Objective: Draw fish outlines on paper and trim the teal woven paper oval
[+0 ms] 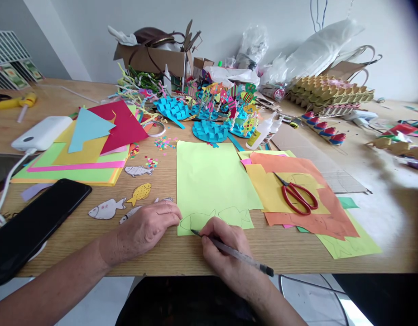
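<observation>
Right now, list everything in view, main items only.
Sheet: one, light green, centre front
Pen: one, clear and black, near front
Scissors: one, red-handled, right
Loose papers: several, orange, yellow, green, right
Paper stack: one, multicoloured, left
Fish cutouts: at least four, white, yellow, left
Phone: one, black, left
Plugged-in device: one, white, left
Tape roll: one, white, left
Squeeze bottles: several, white, back
Paper crafts: several, blue, back
Egg cartons: several, tan, back right
Box: one, brown, back
Plastic bags: several, clear, back
Left hand: one, at sheet's left edge
Right hand: one, grip around pen
</observation>
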The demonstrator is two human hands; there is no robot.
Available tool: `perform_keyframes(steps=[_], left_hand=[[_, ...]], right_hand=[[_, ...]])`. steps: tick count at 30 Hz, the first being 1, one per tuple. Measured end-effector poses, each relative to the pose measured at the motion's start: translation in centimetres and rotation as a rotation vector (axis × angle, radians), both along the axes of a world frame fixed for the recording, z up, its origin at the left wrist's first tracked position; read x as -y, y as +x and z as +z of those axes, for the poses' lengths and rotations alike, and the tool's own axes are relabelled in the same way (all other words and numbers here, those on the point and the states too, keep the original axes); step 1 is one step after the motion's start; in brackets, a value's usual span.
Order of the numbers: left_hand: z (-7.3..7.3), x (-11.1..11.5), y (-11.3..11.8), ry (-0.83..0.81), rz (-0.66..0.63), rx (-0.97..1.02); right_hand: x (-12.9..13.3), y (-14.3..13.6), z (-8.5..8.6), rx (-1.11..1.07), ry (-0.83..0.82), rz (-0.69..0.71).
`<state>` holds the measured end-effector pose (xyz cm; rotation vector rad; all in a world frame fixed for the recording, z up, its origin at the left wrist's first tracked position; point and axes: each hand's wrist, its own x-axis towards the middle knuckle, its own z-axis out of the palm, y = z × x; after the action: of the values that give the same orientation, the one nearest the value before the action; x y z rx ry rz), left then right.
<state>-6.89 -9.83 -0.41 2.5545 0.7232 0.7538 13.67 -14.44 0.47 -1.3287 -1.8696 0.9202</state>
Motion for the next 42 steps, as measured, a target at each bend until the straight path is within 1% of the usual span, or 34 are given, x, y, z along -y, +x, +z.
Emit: perform_keyframes(steps=[8, 22, 33, 42], left_hand=[[0.0, 0.1, 0.0, -0.007, -0.001, -0.005], [0.1, 0.0, 0.0, 0.005, 0.009, -0.002], [0.2, 0.1, 0.1, 0.017, 0.013, -0.011], [0.4, 0.1, 0.2, 0.033, 0.025, -0.032]], right_hand=[[-0.2, -0.3, -1.1, 0.043, 0.055, -0.088], [-0.5, -0.5, -1.3, 0.079, 0.064, -0.088], [-0.1, -0.1, -0.5, 0.038, 0.045, -0.032], [-0.1, -0.1, 0.2, 0.0, -0.011, -0.006]])
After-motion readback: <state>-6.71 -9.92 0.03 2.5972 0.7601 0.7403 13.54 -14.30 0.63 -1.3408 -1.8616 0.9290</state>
